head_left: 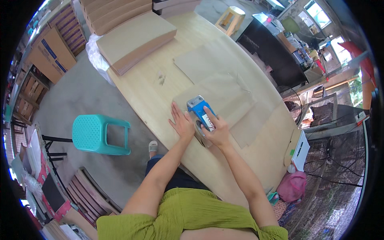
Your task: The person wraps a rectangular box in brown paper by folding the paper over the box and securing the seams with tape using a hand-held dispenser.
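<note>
My right hand (218, 133) is closed around a blue tape dispenser (197, 106) with a grey front end. The dispenser rests over the near edge of a flat tan piece, cardboard or paper (224, 96), on the wooden table (160, 96). Part of a round roll shows low on the dispenser, close to my fingers. Just left of it, my left hand (184, 125) lies flat with fingers stretched out, pressing on the piece's near left edge. Another thin tan sheet (196, 64) lies beyond, partly covered by this piece.
At the table's far left lies a stack of flat cardboard (138, 34), beside crumpled clear plastic (97, 56). A teal plastic stool (90, 133) stands on the floor to the left. A pink bag (292, 187) sits at the right edge, near a white box (301, 152).
</note>
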A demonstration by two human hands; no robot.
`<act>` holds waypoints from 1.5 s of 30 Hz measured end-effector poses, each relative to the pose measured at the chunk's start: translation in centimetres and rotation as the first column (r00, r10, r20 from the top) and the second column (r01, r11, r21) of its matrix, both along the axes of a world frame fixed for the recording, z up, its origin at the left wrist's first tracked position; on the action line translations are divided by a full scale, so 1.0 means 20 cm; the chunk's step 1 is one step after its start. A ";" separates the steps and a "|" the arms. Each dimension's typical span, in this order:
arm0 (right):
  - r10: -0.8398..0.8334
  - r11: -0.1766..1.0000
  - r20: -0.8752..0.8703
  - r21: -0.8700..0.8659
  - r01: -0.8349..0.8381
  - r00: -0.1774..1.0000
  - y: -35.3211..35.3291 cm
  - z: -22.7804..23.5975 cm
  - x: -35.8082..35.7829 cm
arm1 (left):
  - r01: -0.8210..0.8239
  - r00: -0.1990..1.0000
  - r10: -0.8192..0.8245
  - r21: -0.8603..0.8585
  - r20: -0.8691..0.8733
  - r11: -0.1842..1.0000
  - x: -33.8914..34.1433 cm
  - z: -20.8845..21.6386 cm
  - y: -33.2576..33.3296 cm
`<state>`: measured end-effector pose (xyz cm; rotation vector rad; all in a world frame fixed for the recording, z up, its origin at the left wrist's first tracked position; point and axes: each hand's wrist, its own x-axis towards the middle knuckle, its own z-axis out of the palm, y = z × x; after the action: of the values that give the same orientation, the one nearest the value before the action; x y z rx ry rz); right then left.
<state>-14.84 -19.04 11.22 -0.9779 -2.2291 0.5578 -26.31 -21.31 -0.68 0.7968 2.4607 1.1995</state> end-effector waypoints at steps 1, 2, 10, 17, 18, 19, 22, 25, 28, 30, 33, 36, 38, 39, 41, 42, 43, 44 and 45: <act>-0.005 1.000 -0.014 0.021 0.005 1.000 -0.02 -0.03 0.00 | 0.010 1.000 -0.010 -0.002 -0.003 1.000 -0.01 0.01 0.00; -0.005 0.999 -0.029 0.039 0.007 1.000 -0.04 -0.05 0.00 | 0.014 1.000 -0.014 -0.008 -0.004 1.000 -0.01 0.01 -0.01; -0.046 0.998 0.014 0.032 0.046 0.999 -0.06 -0.14 0.06 | 0.147 0.817 -0.312 0.348 0.486 0.926 -0.33 0.10 -0.07; -0.065 0.997 0.050 0.033 0.063 0.997 -0.08 -0.13 0.04 | 0.513 -0.153 -0.206 0.255 0.967 0.819 -0.66 0.27 0.20; -0.068 0.997 0.046 0.031 0.066 0.997 -0.08 -0.12 0.03 | 0.550 -0.110 -0.193 0.221 0.975 0.806 -0.67 0.27 0.22; -0.068 0.997 0.040 0.030 0.067 0.997 -0.08 -0.11 0.01 | 0.590 0.002 -0.238 0.191 0.971 0.784 -0.68 0.28 0.23; -0.069 0.997 0.037 0.037 0.068 0.997 -0.07 -0.11 0.03 | 0.666 0.257 -0.378 0.120 0.890 0.736 -0.65 0.31 0.24; -0.069 0.997 0.037 0.039 0.068 0.997 -0.05 -0.09 0.00 | 0.720 0.480 -0.568 0.069 0.669 0.691 -0.65 0.38 0.26; -0.111 0.993 0.104 -0.031 0.115 0.988 -0.03 -0.07 -0.04 | 0.760 0.614 -0.701 -0.033 0.362 0.649 -0.65 0.41 0.28; -0.099 0.992 0.172 -0.058 0.110 0.980 0.00 -0.03 -0.10 | 0.695 0.644 -0.642 0.033 0.417 0.718 -0.70 0.35 0.32; -0.059 0.993 0.257 -0.087 0.084 0.965 0.02 0.00 -0.15 | 0.707 0.345 -0.692 0.310 0.635 0.636 -0.83 0.25 0.35; -0.076 0.989 0.271 -0.105 0.108 0.960 0.05 -0.02 -0.15 | 0.781 0.368 -0.650 0.159 0.664 0.604 -0.84 0.27 0.44; -0.104 0.986 0.282 -0.100 0.137 0.954 0.07 -0.03 -0.16 | 0.832 0.473 -0.759 0.057 0.447 0.552 -0.82 0.29 0.49; -0.099 0.984 0.328 -0.108 0.141 0.939 0.08 -0.03 -0.18 | 0.845 0.506 -0.799 -0.004 0.325 0.534 -0.82 0.30 0.50; -0.082 0.981 0.415 -0.125 0.146 0.906 0.09 -0.01 -0.23 | 0.692 0.693 -0.693 0.084 0.201 0.717 -0.98 0.32 0.50; -0.070 0.982 0.453 -0.124 0.141 0.889 0.09 -0.01 -0.25 | 0.605 0.770 -0.621 0.141 0.149 0.784 -1.04 0.30 0.50; -0.057 0.983 0.491 -0.124 0.134 0.869 0.09 0.00 -0.28 | 0.590 0.793 -0.608 0.207 0.033 0.781 -1.02 0.25 0.43; -0.052 0.986 0.527 -0.110 0.128 0.849 0.13 0.02 -0.29 | 0.578 0.810 -0.579 0.284 -0.089 0.765 -0.94 0.16 0.34; -0.048 0.984 0.509 -0.122 0.127 0.860 0.14 0.02 -0.28 | 0.571 0.821 -0.532 0.354 -0.210 0.741 -0.86 0.08 0.23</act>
<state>-20.47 -16.20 11.58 -1.4329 -2.6063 0.4718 -43.53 -16.72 1.01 1.5987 1.8148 1.4483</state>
